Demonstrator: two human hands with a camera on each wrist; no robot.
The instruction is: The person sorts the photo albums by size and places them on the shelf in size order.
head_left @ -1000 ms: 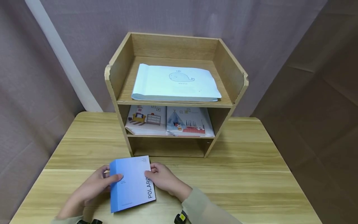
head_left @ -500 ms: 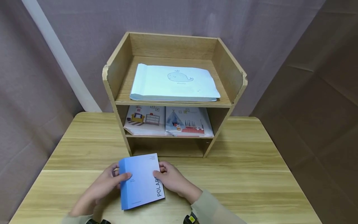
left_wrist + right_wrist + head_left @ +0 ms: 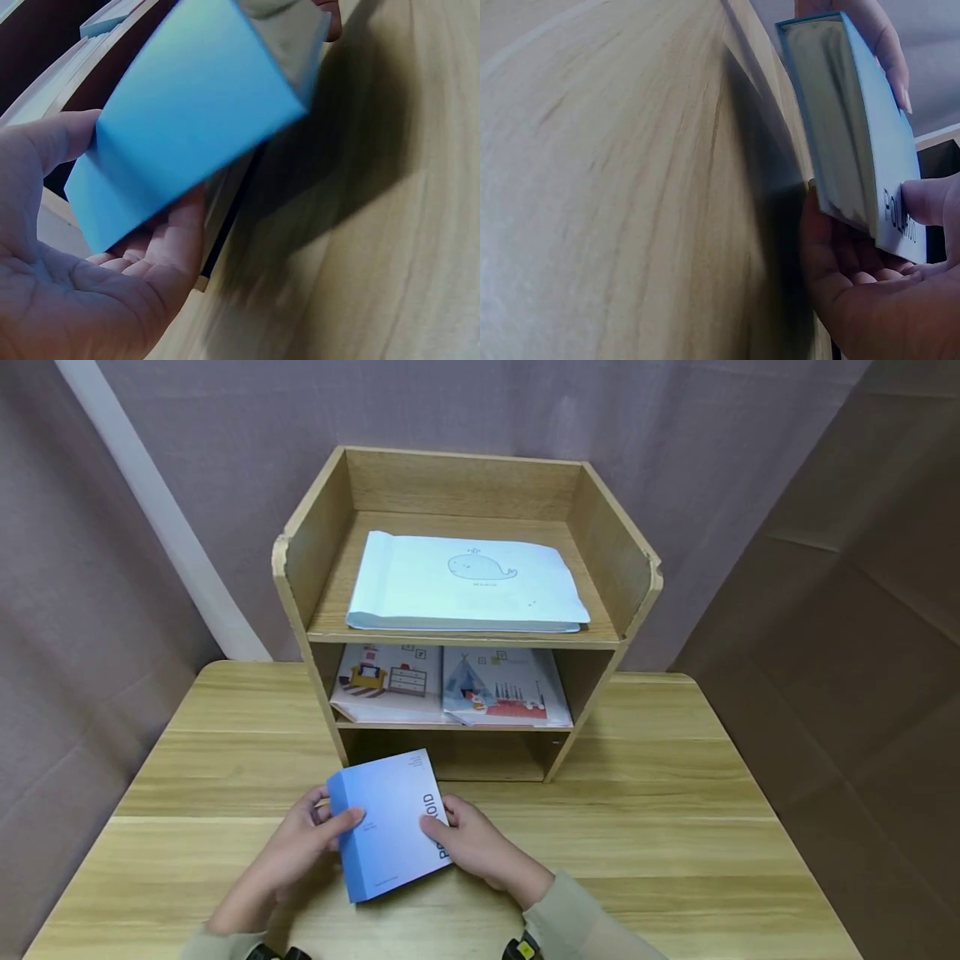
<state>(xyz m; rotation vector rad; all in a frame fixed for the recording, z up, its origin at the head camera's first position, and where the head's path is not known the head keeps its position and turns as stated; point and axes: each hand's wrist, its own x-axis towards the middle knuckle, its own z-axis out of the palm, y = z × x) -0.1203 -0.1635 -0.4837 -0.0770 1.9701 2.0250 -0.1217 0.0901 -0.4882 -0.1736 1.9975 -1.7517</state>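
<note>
A thick blue book (image 3: 393,831) with dark lettering along its right side is held tilted above the table, in front of the small wooden shelf (image 3: 465,485). My left hand (image 3: 300,843) grips its spine side, thumb on the cover and the other fingers underneath. On the opposite side my right hand (image 3: 483,847) pinches the edge, its thumb over part of the lettering. The left wrist view shows the plain blue spine of the book (image 3: 187,120). In the right wrist view the pale page edges of the book (image 3: 829,112) show, and its shadow falls on the wood.
On the shelf's top level lies a white book (image 3: 465,585) with a whale drawing. Two illustrated books, the left one (image 3: 390,685) and the right one (image 3: 502,689), lie side by side on the middle level. Curtains (image 3: 465,406) hang behind the wooden table (image 3: 660,827).
Both hands have carried the blue book to the right and toward the shelf. Its far edge has come up in front of the lowest compartment, and it is turned slightly more counterclockwise.
</note>
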